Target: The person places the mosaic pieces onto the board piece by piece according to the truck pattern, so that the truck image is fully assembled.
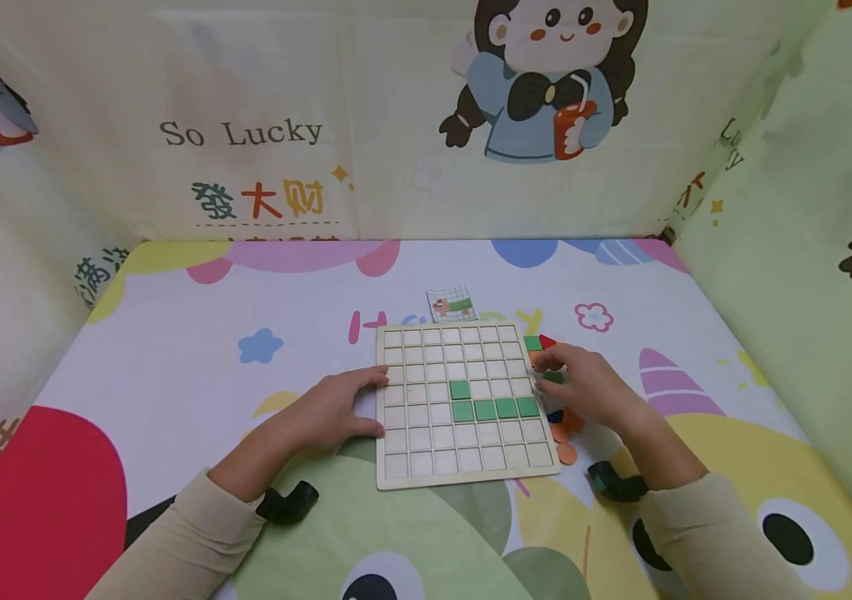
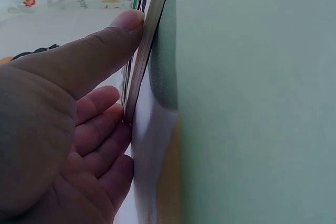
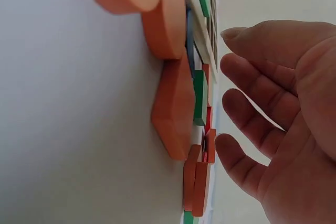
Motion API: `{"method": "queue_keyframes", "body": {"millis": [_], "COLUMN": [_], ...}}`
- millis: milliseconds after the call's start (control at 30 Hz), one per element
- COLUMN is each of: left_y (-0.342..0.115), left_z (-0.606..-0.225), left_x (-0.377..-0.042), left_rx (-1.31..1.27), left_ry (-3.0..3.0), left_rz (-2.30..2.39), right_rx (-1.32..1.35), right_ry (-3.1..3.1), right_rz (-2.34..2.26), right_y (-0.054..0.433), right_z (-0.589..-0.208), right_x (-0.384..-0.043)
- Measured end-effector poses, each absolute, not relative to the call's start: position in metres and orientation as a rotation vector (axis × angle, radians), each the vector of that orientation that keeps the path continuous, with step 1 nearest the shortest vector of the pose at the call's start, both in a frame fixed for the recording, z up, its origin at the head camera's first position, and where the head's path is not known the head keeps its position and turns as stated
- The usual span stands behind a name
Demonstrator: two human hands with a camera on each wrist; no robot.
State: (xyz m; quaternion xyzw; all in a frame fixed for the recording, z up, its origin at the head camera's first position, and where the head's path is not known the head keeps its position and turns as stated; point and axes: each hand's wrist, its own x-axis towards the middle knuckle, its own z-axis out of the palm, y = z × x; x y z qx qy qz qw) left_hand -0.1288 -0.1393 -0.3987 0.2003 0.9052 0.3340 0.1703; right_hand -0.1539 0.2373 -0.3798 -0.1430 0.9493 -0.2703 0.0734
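Observation:
A wooden grid board [image 1: 437, 482] lies flat, with several green square tiles [image 1: 485, 409] set in its cells: a row reaching the right side, plus one tile above the row's left end. My left hand [image 1: 332, 408] touches the board's left edge, thumb and fingers spread along it; the left wrist view shows the thumb tip against the edge. Over loose pieces beside the board's right edge hovers my right hand [image 1: 587, 385], fingers loosely bent and nothing between them. Beneath it are a green block [image 3: 199, 98], an orange block [image 3: 176, 106] and orange round pieces [image 3: 164, 22].
Beyond the board's far edge lies a small picture card [image 1: 452, 303] with a gridded animal design. A red piece [image 1: 547, 342] and another green tile [image 1: 532, 342] sit near the board's far right corner. A printed cloth covers the table [image 1: 171, 350], and printed sheets enclose it.

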Motion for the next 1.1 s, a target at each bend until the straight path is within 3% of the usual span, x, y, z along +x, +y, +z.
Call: {"method": "queue_keyframes", "body": {"millis": [1100], "left_y": [-0.141], "left_z": [-0.400], "left_x": [-0.129], "left_rx": [0.554], "left_ry": [2.560], "left_rz": [0.959], "right_rx": [-0.357], "right_ry": [2.846], "right_rz": [-0.619], "right_y": [0.254], "right_z": [-0.385], "right_x": [-0.159]}}
